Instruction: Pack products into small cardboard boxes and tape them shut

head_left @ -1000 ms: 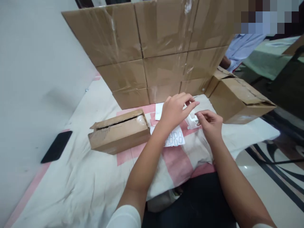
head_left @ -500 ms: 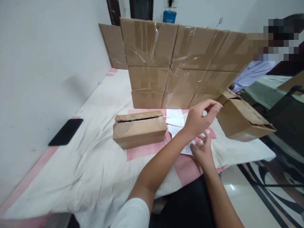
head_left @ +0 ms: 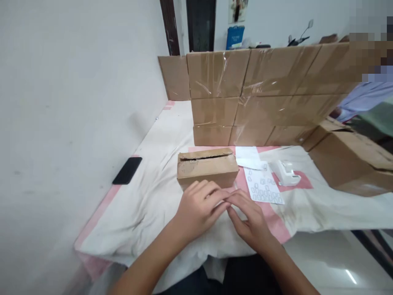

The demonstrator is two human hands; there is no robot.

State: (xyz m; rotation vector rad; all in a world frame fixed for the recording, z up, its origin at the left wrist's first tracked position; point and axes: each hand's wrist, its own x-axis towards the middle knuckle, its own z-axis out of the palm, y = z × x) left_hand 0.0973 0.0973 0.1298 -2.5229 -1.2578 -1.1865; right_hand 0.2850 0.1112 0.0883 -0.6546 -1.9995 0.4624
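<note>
In front of the small cardboard box, my left hand and my right hand meet at their fingertips. Both are closed in a pinch, and whatever lies between the fingers is too small or hidden to make out. The box stands on the cloth-covered table, with a worn slit along its top. To the right of my hands lies a paper sheet printed with rows of small outlined shapes. A blank white sheet overlaps its upper edge. Beside the papers sits a white plastic device.
A wall of taped cardboard boxes rises along the back. Another cardboard box stands at the right, and a black phone lies by the left wall. Behind the boxes at right, a person's light sleeve shows.
Both hands have moved left and nearer, from over the papers and white device to in front of the small box, fingertips now together. The view has turned right, uncovering the device and printed sheet.
</note>
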